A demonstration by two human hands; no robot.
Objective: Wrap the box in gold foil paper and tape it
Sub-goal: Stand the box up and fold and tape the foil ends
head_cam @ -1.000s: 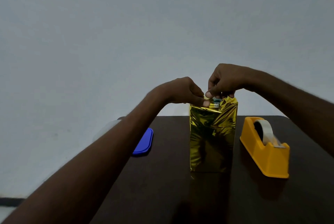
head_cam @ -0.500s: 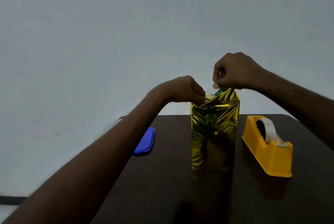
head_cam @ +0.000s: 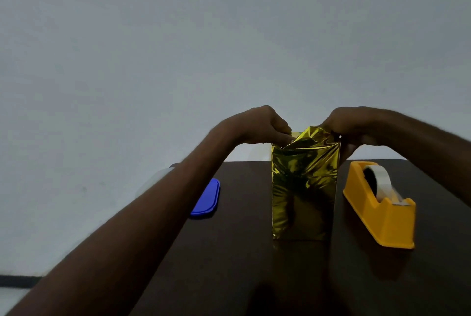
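Note:
A box wrapped in gold foil paper point(head_cam: 304, 188) stands upright in the middle of the dark table point(head_cam: 242, 264). Its top end is loose and crumpled, with a foil flap sticking up. My left hand point(head_cam: 262, 125) pinches the foil at the top left corner. My right hand point(head_cam: 353, 124) grips the foil at the top right corner, fingers curled over the edge. The box under the foil is hidden. An orange tape dispenser point(head_cam: 379, 207) with a roll of clear tape sits just right of the box.
A flat blue lid point(head_cam: 207, 199) lies on the table to the left, partly behind my left forearm. A plain pale wall fills the background. The table's far edge runs right behind the box.
My right hand came down from above the box top and moved right to the top right corner. The foil flap now stands more open between my hands. My left hand stayed at its corner.

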